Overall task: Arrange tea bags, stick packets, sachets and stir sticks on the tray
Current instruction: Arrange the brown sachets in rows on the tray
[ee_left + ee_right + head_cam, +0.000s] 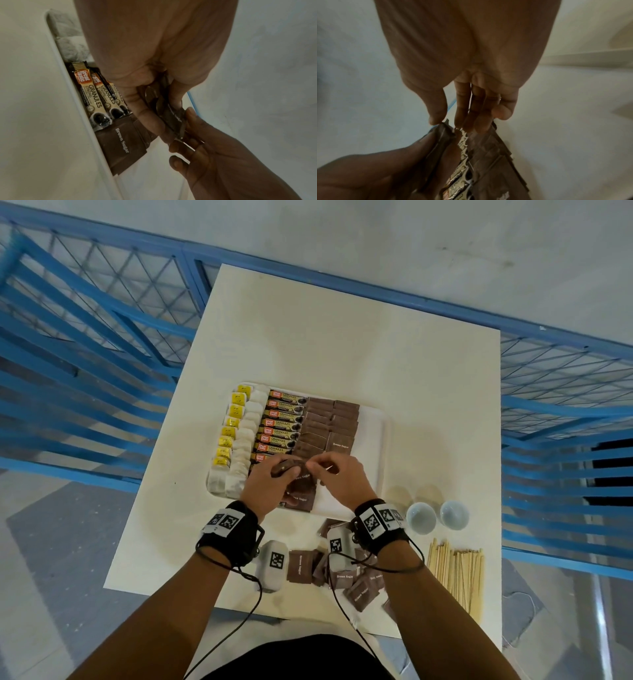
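Sachets (287, 467) sit clasped in left hand (265, 479); right hand (337, 474) pinches their top edge.

Both forearms reach fwd, wrists in black straps w/ marker tags. Left hand (270, 477) knuckles up, fingers curled round a small stack of brown sachets (287, 468). Right hand (337, 474) just right of it, thumb + fingertips pinching stack's edge.

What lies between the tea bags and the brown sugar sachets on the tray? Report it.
A column of coffee granule stick packets lies between the tea bags and the brown sugar sachets; the head view shows it.
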The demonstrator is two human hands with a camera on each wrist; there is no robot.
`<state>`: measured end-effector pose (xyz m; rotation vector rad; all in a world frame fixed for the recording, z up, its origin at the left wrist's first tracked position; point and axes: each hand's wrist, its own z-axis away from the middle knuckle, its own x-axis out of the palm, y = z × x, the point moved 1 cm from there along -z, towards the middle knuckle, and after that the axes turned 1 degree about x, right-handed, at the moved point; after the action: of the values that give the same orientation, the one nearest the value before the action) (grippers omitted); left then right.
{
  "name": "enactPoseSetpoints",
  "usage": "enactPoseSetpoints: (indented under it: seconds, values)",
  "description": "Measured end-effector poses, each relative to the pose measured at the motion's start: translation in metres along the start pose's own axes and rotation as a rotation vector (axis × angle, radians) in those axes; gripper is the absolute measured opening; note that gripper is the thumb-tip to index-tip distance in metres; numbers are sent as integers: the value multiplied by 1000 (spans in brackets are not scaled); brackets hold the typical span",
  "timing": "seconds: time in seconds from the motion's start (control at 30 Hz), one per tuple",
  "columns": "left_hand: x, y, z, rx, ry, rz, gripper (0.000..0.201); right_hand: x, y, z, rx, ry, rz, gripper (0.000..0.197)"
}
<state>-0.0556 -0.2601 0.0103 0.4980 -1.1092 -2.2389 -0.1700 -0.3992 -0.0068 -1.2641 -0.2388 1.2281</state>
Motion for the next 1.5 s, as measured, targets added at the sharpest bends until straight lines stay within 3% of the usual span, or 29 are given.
enactPoseSetpoints:
  seconds: [0.1, 0.23, 0.53, 0.67, 0.8, 0.93, 1.1, 1.17, 1.23, 1.5]
  values:
    - [1, 1, 2, 1, 5, 20, 17, -1, -2, 4, -2, -22, 8, 23]
    - [3, -2, 4, 14, 26, 19, 9, -3, -4, 5, 22, -17, -44, 8]
    - [6, 1, 7, -48, 54, 110, 15, -7, -8, 8, 42, 53, -119, 7]
    - [5, 1, 8, -27, 11, 49, 20, -6, -4, 9, 94, 91, -171, 9]
    - [3, -2, 6, -13, 18, -24, 22, -8, -2, 14, 124, 7, -154, 21]
    - [3, -4, 3, -23, 19, -47, 21, -8, 5, 16, 153, -31, -149, 16]
    - [1, -4, 1, -46, 49, -109, 15, -19, 19, 8, 231, 151, -142, 14]
    - [-2, -5, 0, -90, 31, -53, 23, -26, 30, -1, 288, 264, -103, 16]
    - [-3, -3, 1, -131, 4, 52, 16, -29, 37, -9, 322, 335, -60, 17]
    - [-4, -5, -1, -155, -25, 103, 15, -20, 38, -22, 371, 401, 27, 18]
